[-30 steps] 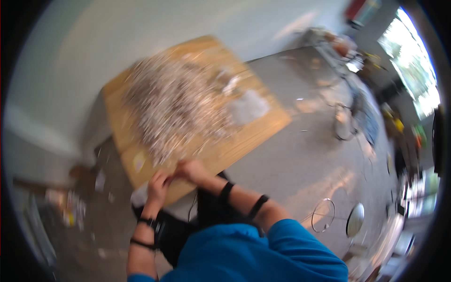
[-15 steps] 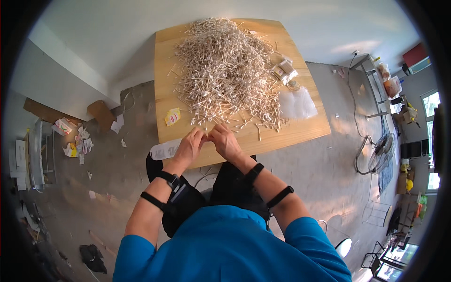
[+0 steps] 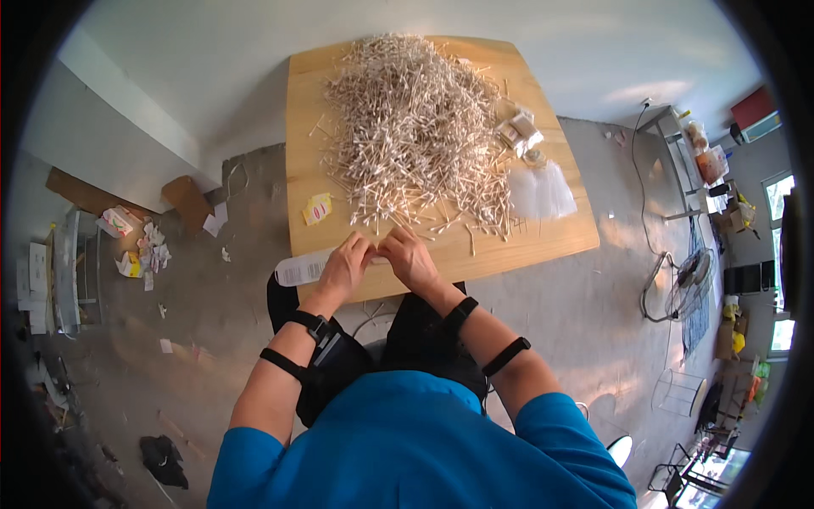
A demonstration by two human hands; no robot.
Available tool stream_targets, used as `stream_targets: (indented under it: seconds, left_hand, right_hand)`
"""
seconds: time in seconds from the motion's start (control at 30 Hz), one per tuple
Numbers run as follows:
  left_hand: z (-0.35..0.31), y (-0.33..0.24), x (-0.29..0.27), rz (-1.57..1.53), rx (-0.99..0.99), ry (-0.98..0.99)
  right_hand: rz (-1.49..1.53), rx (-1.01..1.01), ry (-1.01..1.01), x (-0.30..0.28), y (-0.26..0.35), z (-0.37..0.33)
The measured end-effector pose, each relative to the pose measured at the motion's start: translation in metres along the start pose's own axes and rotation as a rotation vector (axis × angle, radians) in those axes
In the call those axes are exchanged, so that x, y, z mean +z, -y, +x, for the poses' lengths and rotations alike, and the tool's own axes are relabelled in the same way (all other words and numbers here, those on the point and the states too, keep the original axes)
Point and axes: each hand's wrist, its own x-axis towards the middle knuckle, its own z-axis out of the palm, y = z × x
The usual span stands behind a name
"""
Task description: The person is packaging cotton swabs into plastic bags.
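A large heap of cotton swabs [image 3: 415,127] covers the middle and back of the wooden table [image 3: 517,246]. At the table's near edge, just in front of the heap, my left hand [image 3: 346,266] and my right hand [image 3: 410,258] meet with fingers pinched together. Whatever lies between their fingertips is too small and hidden to name. A white strip with rounded end and dark print [image 3: 298,271] lies flat by my left hand, which partly covers it. Beyond that strip rests a small yellow and white packet [image 3: 318,209].
Clear plastic bags [image 3: 543,191] lie at the table's right side, below small packs [image 3: 519,130] and a round tape-like roll [image 3: 534,157]. A standing fan [image 3: 691,280] is on the floor to the right. Cardboard [image 3: 188,202] and litter lie left.
The whole view has shifted slightly, so the table appears a little further right. My hands stay pinched together at the near edge, with only slight finger movement.
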Motion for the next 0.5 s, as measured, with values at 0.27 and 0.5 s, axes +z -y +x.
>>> stream_targets:
  seconds: [0.27, 0.5]
  left_hand:
    - [0.011, -0.012, -0.022, -0.086, -0.1, 0.128]
    - [0.021, -0.029, -0.022, 0.051, 0.12, 0.045]
  right_hand:
    - [0.157, 0.344, 0.066, -0.046, 0.02, -0.009]
    - [0.173, 0.25, -0.004, -0.038, 0.009, -0.014]
